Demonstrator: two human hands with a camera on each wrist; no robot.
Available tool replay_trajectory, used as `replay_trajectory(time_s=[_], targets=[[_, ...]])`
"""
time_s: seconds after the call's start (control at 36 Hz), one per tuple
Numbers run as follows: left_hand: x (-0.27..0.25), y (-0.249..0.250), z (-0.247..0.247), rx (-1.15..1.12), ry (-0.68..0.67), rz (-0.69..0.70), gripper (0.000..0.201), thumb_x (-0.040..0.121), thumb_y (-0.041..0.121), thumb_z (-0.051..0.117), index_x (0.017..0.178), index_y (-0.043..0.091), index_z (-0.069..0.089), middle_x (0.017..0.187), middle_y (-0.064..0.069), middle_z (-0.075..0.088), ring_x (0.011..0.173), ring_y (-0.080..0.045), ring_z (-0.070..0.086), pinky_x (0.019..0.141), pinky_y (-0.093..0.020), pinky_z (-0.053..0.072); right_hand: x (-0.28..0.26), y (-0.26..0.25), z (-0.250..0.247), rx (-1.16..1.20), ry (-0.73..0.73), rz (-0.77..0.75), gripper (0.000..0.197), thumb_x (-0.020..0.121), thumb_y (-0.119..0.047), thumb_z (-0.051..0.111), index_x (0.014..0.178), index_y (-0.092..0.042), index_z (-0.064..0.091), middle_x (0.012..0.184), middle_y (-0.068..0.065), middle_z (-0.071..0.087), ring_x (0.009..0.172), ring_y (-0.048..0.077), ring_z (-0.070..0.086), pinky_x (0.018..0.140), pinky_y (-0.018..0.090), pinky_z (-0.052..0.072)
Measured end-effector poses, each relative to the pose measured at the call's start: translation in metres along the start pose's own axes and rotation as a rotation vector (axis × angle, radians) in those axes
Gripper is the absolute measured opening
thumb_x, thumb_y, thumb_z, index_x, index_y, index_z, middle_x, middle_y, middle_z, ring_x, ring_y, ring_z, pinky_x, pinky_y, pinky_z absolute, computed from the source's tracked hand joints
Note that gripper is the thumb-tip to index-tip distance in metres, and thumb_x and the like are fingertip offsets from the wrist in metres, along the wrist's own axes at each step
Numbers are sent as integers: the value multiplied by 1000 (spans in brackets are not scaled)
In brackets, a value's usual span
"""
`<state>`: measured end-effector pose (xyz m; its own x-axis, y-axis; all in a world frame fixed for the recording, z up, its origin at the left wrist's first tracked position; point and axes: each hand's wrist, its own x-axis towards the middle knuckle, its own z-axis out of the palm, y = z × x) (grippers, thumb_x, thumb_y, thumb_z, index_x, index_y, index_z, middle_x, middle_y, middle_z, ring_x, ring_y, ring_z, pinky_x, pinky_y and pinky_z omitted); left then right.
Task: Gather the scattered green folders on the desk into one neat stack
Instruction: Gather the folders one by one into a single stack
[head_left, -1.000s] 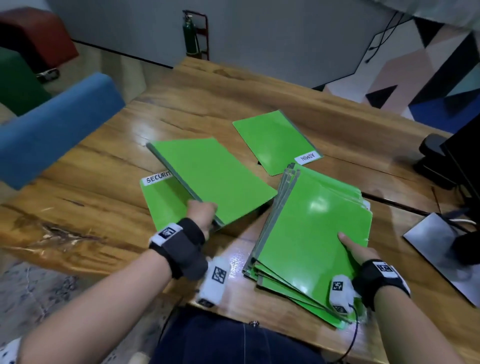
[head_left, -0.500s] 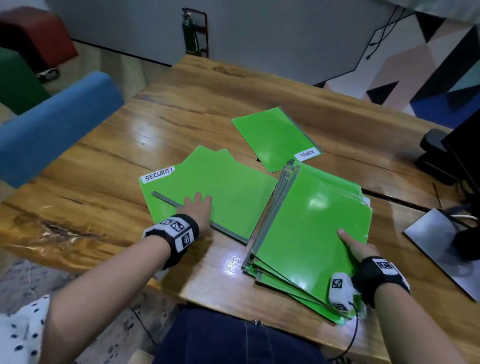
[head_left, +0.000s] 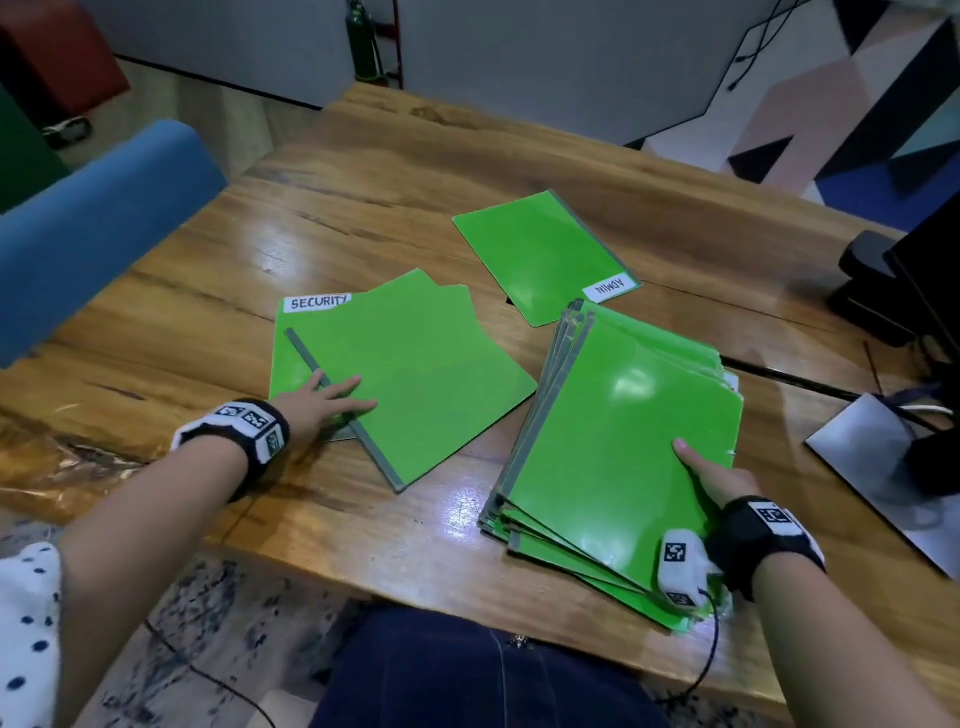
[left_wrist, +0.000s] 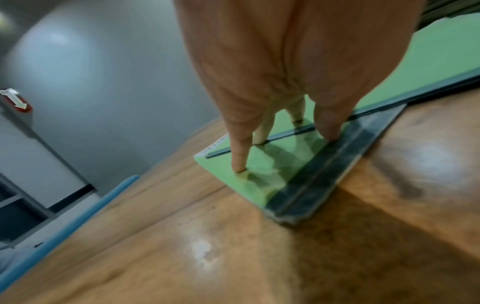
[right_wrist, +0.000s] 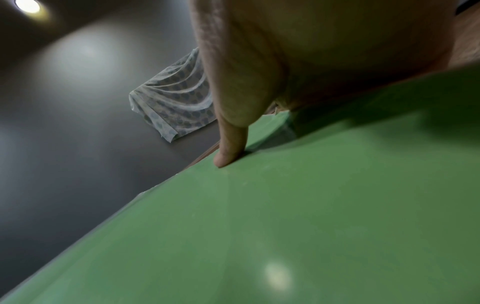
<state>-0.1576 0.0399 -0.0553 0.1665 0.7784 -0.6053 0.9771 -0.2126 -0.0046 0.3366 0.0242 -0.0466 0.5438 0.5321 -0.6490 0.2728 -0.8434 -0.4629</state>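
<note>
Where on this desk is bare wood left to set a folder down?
Bare wood lies beyond the SECURITY folder toward the blue chair, behind the ADMIN folder, and along the near edge between the left hand and the stack. Crowded: the middle, and right by the monitor base.

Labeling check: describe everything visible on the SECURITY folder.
The SECURITY folder is glossy green, card-like, lying flat on the wooden desk, mostly covered by another green folder with a grey spine. A white label with handwritten "SECURITY" sits at its far left corner. The left wrist view shows a dark spine strip along its near edge. The left hand rests with straight fingers across both folders.
</note>
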Motion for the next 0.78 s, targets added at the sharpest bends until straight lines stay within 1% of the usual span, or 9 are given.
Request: replay_trajectory(time_s=[0.06,0.17,0.22,0.33,0.5,0.58,0.69,0.75,0.78], targets=[[-1,-2,-7,-41,47,-7,92,84,-16,39,143,51,15,158,12,-7,146,-33,2,91,-39,53,-1,0,0,5,3,2,106,69,-62,71,145,-3,27,149,20,33,132,40,39,106,52,35],[5,22,-16,-380,324,-260,46,88,7,53,130,25,52,151,-10,27,132,-33,37,107,-45,39,-4,3,1,5,0,9,109,66,-65,71,146,-5,28,148,20,35,130,40,41,106,54,36],[9,36,-22,-687,444,-573,56,85,22,64,135,10,42,144,-19,32,123,-37,45,101,-44,43,-5,2,1,-1,1,7,107,69,-63,71,146,-3,27,149,20,34,131,40,40,106,53,35],[13,54,-28,-1094,313,-918,108,72,42,77,146,0,11,149,-22,25,133,-39,35,105,-47,35,-5,0,0,-16,4,7,103,73,-61,69,146,-1,26,150,21,32,131,40,39,105,51,34],[26,65,-12,-1206,346,-934,85,67,31,84,127,-3,34,125,-20,56,110,-37,58,92,-43,50,-5,0,2,-35,28,-15,102,73,-61,67,143,3,29,148,22,35,130,40,41,105,49,36],[24,63,-15,-1215,254,-858,43,75,26,79,98,-5,59,119,-13,64,98,-26,64,83,-31,51,-5,0,2,-31,27,-9,101,74,-60,69,143,3,30,148,22,36,129,40,42,105,50,36],[12,64,-22,-1199,179,-711,46,93,20,58,138,12,48,146,-2,42,127,-18,50,95,-15,42,-6,1,2,-13,22,-4,104,70,-61,70,144,1,29,148,22,35,129,41,41,106,53,36],[13,59,-27,-1183,149,-642,46,94,18,56,138,8,47,144,-6,45,125,-23,51,70,-7,51,-7,1,2,-17,22,-7,103,72,-61,69,144,1,29,148,22,35,130,41,40,105,53,35],[7,62,-31,-1157,131,-611,48,91,17,59,137,6,48,141,-9,48,123,-26,53,68,-11,52,-8,0,2,-17,22,-10,102,73,-60,69,144,1,28,148,22,34,130,41,40,105,53,35]])
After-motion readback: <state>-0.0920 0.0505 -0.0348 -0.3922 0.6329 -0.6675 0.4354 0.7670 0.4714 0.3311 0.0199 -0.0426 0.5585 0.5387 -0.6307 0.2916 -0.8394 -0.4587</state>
